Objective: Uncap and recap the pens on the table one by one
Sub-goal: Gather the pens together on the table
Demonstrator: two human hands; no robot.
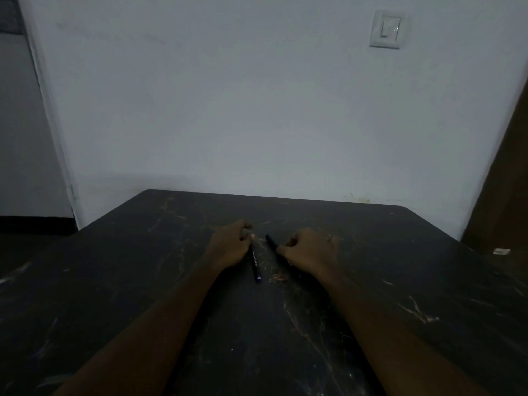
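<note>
Your forearms reached over the near half of the table (400,324), with both hands on pens near its centre. The blue pen (255,264) lay flat on the table, its near end pointing back at you and its far end pinched in the curled fingers of your left hand (228,248). Just beside it, toward the table's right side, your right hand (310,251) was curled round the black pen (271,242), whose far tip poked out past the fingertips. The dim light hid whether either cap was on. The step looked best done one pen at a time: steady the barrel, pull the cap straight off, then press it back until it seats. Pale print on the blue pen's barrel was too small to read. Beyond the table's far edge, the light switch (386,29) showed no legible marking.
</note>
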